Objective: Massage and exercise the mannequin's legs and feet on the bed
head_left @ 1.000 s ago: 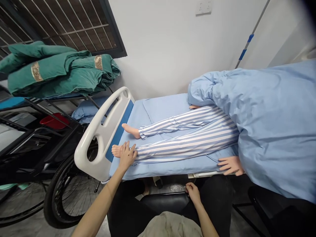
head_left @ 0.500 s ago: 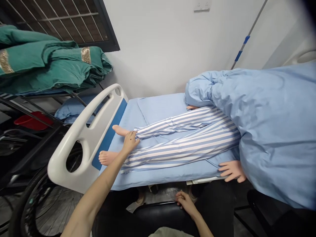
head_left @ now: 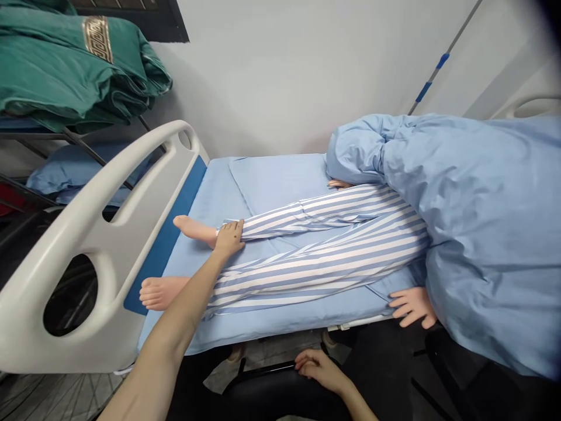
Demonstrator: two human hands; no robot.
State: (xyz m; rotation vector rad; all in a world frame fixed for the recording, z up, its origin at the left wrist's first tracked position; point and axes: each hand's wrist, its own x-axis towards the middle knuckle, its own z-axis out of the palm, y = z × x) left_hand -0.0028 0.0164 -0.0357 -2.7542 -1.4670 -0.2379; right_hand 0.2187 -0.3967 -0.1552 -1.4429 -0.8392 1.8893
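Observation:
On the bed a manikin lies with bare feet and blue-and-white striped trousers (head_left: 333, 257). My left hand (head_left: 229, 237) reaches across the near leg and is closed over the far trouser leg, just above the ankle of the far foot (head_left: 196, 229). The near foot (head_left: 162, 292) lies beside my forearm. Low in front of me, below the bed's edge, my right hand (head_left: 319, 369) holds nothing; its fingers are loosely bent and a little apart. A blue quilt (head_left: 477, 234) covers the upper body, with one manikin hand (head_left: 413, 306) sticking out from under it.
A white footboard (head_left: 105, 193) with cut-out holes closes off the bed's left end. Behind it, folded green cloth (head_left: 83, 64) sits on a rack. A pole with blue clamps (head_left: 432, 79) leans by the wall. Part of a wheel shows at the lower left.
The view has shifted left and closer, so the footboard looks larger. My left hand stays on the far trouser leg, its fingers now further over it. My right hand stays low and free.

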